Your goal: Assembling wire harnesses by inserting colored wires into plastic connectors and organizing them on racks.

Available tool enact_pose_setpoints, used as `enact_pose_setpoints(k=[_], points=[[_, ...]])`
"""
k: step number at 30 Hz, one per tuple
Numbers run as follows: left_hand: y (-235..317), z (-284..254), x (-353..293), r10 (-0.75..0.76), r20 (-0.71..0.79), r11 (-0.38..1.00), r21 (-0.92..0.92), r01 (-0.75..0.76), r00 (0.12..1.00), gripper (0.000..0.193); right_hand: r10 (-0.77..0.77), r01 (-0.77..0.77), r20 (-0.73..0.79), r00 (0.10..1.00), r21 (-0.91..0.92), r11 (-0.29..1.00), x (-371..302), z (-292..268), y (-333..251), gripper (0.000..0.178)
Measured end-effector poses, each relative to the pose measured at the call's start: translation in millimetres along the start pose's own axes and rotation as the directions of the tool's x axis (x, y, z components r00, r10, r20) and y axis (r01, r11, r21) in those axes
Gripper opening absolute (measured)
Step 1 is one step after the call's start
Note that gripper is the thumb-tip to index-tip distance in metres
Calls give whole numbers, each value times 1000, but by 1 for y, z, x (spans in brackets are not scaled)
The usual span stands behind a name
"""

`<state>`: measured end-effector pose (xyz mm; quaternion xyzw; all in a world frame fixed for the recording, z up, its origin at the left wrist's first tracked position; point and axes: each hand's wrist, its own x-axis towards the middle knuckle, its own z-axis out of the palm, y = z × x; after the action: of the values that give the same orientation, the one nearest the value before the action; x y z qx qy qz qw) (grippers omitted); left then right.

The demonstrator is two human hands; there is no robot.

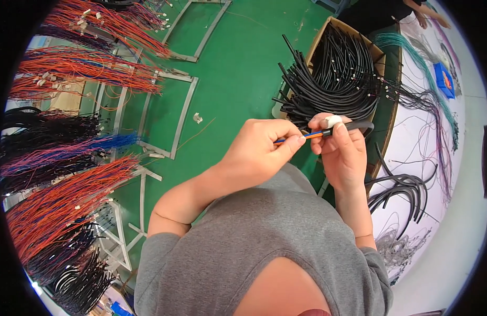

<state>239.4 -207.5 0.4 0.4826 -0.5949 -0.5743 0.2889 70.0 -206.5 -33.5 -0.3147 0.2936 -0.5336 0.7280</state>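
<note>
Fingers [294, 141] of the left hand [258, 150] pinch thin blue and orange wires [313, 135] together; in the head view, these run rightward from the fingertips to a black tube [362, 125]. The right hand [348, 160] has its fingers clamped on this smooth tube, which bends just beyond them; something white [333, 120] sits by the right thumb's tip.

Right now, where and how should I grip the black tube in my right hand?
I'd probably pinch the black tube near its end at the blue and orange wires, your right hand coming from the right: your left hand holds the wires opposite, and the tube bends farther along.
</note>
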Motion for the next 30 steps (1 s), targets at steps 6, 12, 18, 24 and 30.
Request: enact_pose_setpoints(k=[6,12,18,24,30], points=[[-8,11,7,93,-81,995,47,-89,992,18,25,-59,-158,987,-210,976,-3,9,22,18],[-59,21,4,132,-14,990,-51,-133,991,24,-51,52,-176,983,1,999,-4,1,0,23],[-37,8,17,154,53,987,-58,-151,987,25,25,-26,15,1000,84,996,12,2,4,24],[-48,7,22,347,-25,937,-38,-348,937,24,-47,46,-81,996,-19,999,20,7,-2,24],[-51,0,6,177,39,982,-71,-174,983,22,-186,216,-195,963,143,966,12,3,-7,24]])
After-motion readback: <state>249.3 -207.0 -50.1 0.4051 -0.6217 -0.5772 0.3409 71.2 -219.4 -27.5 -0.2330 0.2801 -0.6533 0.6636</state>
